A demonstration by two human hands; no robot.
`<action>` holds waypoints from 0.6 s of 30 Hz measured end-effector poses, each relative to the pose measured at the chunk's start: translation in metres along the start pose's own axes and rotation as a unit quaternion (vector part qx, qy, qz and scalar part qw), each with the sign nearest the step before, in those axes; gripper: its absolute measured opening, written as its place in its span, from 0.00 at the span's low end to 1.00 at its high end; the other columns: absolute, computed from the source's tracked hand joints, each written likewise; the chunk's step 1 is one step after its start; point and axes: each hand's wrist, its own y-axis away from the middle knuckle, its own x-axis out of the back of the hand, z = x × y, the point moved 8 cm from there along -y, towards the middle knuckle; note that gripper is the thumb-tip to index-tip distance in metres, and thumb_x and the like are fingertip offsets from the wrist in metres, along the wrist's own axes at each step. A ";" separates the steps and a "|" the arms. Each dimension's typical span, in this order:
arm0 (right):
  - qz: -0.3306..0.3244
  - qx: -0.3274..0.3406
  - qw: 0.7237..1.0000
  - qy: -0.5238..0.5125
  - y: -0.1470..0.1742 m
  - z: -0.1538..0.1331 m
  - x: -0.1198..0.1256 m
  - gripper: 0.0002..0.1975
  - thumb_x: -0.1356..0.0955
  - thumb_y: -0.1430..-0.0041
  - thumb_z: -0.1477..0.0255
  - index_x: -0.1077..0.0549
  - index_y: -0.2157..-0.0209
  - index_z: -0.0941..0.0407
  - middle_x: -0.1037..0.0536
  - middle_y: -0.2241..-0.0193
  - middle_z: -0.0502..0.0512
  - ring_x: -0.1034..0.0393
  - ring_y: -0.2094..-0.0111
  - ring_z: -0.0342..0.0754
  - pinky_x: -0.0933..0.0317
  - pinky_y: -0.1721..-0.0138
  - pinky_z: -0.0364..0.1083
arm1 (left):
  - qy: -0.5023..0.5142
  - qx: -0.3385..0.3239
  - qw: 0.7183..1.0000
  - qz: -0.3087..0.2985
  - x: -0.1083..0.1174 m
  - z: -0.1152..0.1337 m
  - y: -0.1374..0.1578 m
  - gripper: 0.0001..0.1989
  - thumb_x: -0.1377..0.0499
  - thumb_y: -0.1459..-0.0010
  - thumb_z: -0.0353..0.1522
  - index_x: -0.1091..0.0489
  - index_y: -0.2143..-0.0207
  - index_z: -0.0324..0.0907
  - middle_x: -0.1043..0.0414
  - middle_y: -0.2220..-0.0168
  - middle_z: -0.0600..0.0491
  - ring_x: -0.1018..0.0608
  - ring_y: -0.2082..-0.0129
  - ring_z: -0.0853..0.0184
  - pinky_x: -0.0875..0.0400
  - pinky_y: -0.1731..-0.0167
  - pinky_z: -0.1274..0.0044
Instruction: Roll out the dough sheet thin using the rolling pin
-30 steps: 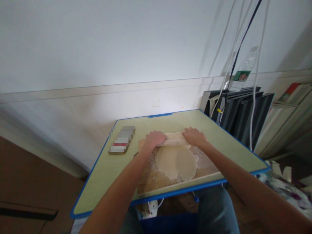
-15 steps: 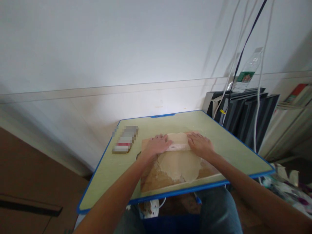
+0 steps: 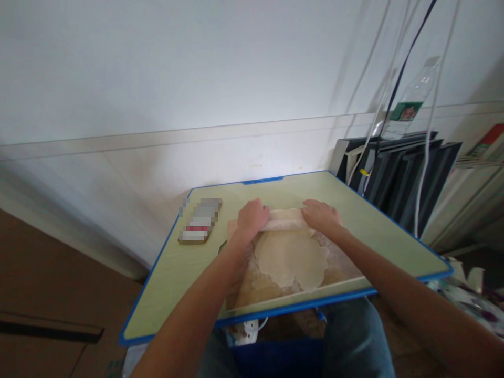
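Note:
A pale, floured rolling pin [image 3: 284, 225] lies crosswise near the far edge of a thin sheet of dough [image 3: 292, 258]. My left hand [image 3: 252, 216] is curled over the pin's left end, thumb along it. Over the right end, my right hand [image 3: 321, 215] is bent with its fingers wrapped down on the far side. Both ends of the pin are hidden under the hands. The dough has a wavy, uneven edge and rests on a flour-dusted wooden board [image 3: 250, 295].
The board sits on a pale green table [image 3: 189, 273] with a blue rim. A pixelated phone-like object [image 3: 200, 221] lies at left. Beyond the right side stand dark upright panels [image 3: 397, 173] with a plastic bottle [image 3: 413, 100] on top and hanging cables [image 3: 427, 142].
The pin and both hands have moved to the dough's far edge, baring more of the sheet. My fingers, flatter before, are now curled over the pin. The view has shifted slightly.

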 end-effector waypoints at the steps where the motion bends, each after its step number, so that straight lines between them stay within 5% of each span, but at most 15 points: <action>1: -0.001 -0.005 1.000 -0.001 -0.003 0.001 -0.001 0.18 0.43 0.46 0.70 0.30 0.57 0.56 0.28 0.55 0.58 0.34 0.54 0.53 0.42 0.56 0.50 | 0.002 0.001 1.000 0.003 0.000 -0.001 -0.003 0.16 0.56 0.44 0.34 0.31 0.62 0.39 0.28 0.62 0.44 0.25 0.62 0.60 0.33 0.66 0.74; 18: -0.008 -0.044 0.999 -0.007 -0.022 0.005 0.002 0.22 0.42 0.48 0.69 0.32 0.52 0.57 0.27 0.57 0.62 0.33 0.55 0.55 0.40 0.59 0.50 | 0.011 -0.005 1.000 0.006 -0.002 -0.001 -0.020 0.16 0.55 0.46 0.30 0.29 0.63 0.36 0.27 0.62 0.41 0.25 0.61 0.59 0.31 0.66 0.74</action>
